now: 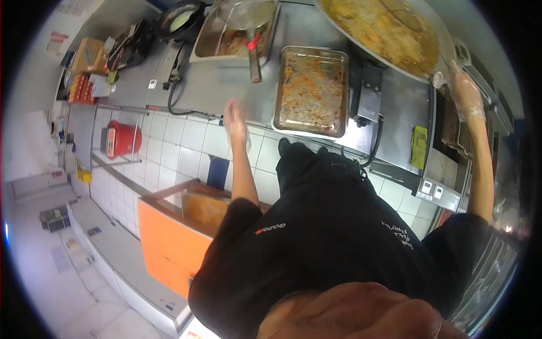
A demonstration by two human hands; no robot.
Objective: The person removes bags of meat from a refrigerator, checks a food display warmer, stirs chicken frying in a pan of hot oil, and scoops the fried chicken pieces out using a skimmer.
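My left hand (236,117), in a clear plastic glove, is raised in front of the steel counter's edge. Its fingers look loosely stretched, slightly blurred, with nothing visible in them. Far to the right, my gloved right hand (467,95) reaches out beside the rim of a large wok (420,76). The fingers point forward and seem extended; whether they touch the rim I cannot tell. Yellow food (384,34) sits in bubbling oil in the wok, with a wire skimmer (403,17) over it. Between my hands lies a metal tray (311,133) scattered with orange crumbs.
A strainer with a wooden handle (255,70) rests over a deep steel pan (200,58) holding crumbs. A black pan (195,25) stands behind. Under the counter are a red bucket (125,140) and an open orange drawer (169,243). A yellow-green packet (418,147) lies right.
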